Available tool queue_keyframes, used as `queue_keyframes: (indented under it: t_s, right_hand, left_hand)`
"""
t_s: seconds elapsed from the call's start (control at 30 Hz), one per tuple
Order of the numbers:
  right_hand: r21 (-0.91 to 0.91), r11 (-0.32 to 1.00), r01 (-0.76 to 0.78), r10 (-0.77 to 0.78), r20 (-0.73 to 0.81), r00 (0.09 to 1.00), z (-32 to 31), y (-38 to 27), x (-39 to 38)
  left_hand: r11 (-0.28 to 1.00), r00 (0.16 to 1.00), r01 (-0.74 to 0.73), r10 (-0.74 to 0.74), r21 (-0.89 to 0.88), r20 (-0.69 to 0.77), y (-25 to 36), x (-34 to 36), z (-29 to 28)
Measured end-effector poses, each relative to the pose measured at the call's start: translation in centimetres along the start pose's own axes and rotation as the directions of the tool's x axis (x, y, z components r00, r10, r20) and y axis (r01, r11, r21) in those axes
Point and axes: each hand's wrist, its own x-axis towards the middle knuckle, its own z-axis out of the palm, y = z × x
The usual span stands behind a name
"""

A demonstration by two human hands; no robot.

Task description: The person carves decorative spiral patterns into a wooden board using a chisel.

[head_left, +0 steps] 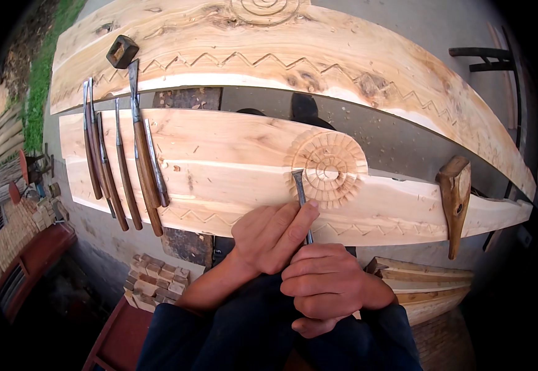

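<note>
A pale wooden board point(232, 161) lies across my view, with a carved spiral rosette point(342, 154) and a zigzag line. A flat steel chisel point(300, 184) has its edge on the rosette's left part. My left hand point(269, 235) has its fingers pressed on the chisel's shaft, near the board's surface. My right hand point(321, 287) grips the chisel lower down, its fingers wrapped round the handle. Several chisels point(123, 173) with wooden handles lie side by side at the board's left. A wooden mallet point(453, 191) rests on the board at the right.
A second carved board point(232, 37) lies beyond, with a dark square block point(122, 51) on it. Small wood pieces point(154, 278) are piled at the lower left, long timber pieces point(423, 287) at the lower right. A dark metal frame point(479, 59) stands at the top right.
</note>
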Motion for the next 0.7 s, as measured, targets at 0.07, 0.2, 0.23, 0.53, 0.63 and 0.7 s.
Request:
queue_keyframes:
  t_s: [0.07, 0.2, 0.23, 0.53, 0.63, 0.7]
  right_hand:
    - [0.031, 0.998, -0.052, 0.052, 0.017, 0.999, -0.5, -0.6, -0.2]
    - [0.076, 0.995, -0.064, 0.062, 0.035, 0.997, -1.6, -1.5, -0.9]
    - [0.092, 0.994, -0.065, 0.063, 0.022, 0.998, -1.8, -1.8, -1.1]
    - [0.233, 0.969, -0.076, 0.101, -0.100, 0.990, -3.2, -5.0, -2.3]
    - [0.245, 0.969, -0.032, 0.082, -0.196, 0.977, -3.0, -4.5, -2.1]
    - [0.238, 0.970, -0.057, 0.093, -0.139, 0.986, -4.0, -4.0, -2.8]
  left_hand:
    - [1.000, 0.999, -0.024, 0.024, -0.012, -0.022, 0.1, 0.3, 0.2]
    - [0.991, 0.992, -0.114, 0.111, -0.062, -0.053, 0.3, 0.2, 0.7]
    - [0.992, 0.992, -0.115, 0.111, -0.061, -0.053, 0.6, 0.1, 0.9]
    - [0.952, 0.976, -0.217, 0.220, -0.214, -0.011, 3.4, 0.6, 1.0]
    - [0.949, 0.977, -0.204, 0.212, -0.239, 0.006, 3.0, 1.3, 0.6]
    - [0.951, 0.981, -0.195, 0.195, -0.238, -0.025, 3.0, 1.4, 1.1]
